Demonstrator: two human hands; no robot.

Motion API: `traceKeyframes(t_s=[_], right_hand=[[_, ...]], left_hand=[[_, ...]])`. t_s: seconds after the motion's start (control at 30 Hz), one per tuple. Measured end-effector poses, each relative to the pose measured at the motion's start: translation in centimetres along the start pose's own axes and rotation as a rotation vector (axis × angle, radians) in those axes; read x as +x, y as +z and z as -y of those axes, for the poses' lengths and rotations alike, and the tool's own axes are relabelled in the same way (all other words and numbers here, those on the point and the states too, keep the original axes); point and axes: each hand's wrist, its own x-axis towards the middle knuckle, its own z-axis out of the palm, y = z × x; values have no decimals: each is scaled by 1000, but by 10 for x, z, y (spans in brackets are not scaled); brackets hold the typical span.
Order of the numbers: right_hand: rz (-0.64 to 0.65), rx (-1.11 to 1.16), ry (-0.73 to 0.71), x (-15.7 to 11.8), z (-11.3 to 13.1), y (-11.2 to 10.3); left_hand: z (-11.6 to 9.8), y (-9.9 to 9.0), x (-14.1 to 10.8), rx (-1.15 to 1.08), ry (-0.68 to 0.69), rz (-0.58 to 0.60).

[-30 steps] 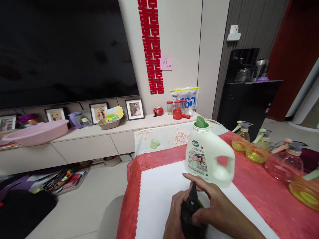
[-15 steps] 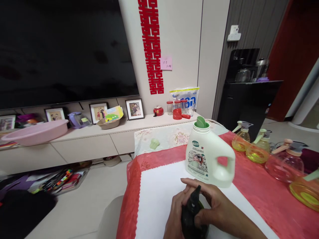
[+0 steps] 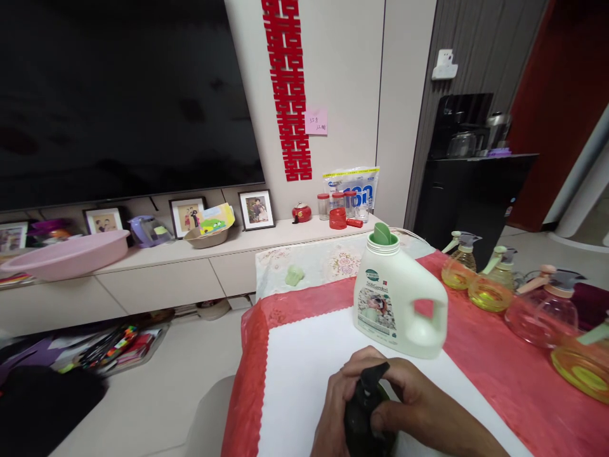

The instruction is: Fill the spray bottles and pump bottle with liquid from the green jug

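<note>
Near the bottom of the view, both hands are closed around a dark pump bottle with a black pump nozzle. My left hand wraps its far left side. From the right, my right hand grips it, thumb on the near shoulder and fingers curled round behind the pump. The bottle's base is out of sight. Just beyond my hands stands a large pale green detergent jug, upright, with a green pouring spout at its uncapped mouth. A small pale green object, perhaps its cap, lies farther off.
Several clear spray bottles with yellow liquid or pink plastic line the right side. A white mat covers part of the red tablecloth. Behind is a low cabinet bearing photo frames, a pink basin and red-lidded jars.
The right hand's fingers, stretched out over the bottle before, have curled down around it. The pump nozzle now points more to the right. The jug and spray bottles have stayed put.
</note>
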Motion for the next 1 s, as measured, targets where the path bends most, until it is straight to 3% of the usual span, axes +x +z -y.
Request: traceKeyframes(t_s=[0.27, 0.43, 0.53, 0.73, 0.87, 1.0], right_hand=[[-99, -122, 35, 6, 7, 9], [48, -133, -17, 3, 8, 1], [68, -175, -51, 2, 9, -3], [-56, -230, -34, 4, 6, 4], [-163, -262, 60, 4, 3, 7], [-54, -232, 11, 2, 4, 3]], left_hand=[[8, -2, -3, -85, -36, 15], [5, 1, -1, -96, 12, 31], [2, 1, -1, -50, 7, 27], [5, 0, -5, -47, -14, -13], [8, 0, -6, -67, 9, -33], [9, 2, -6, -53, 18, -44]])
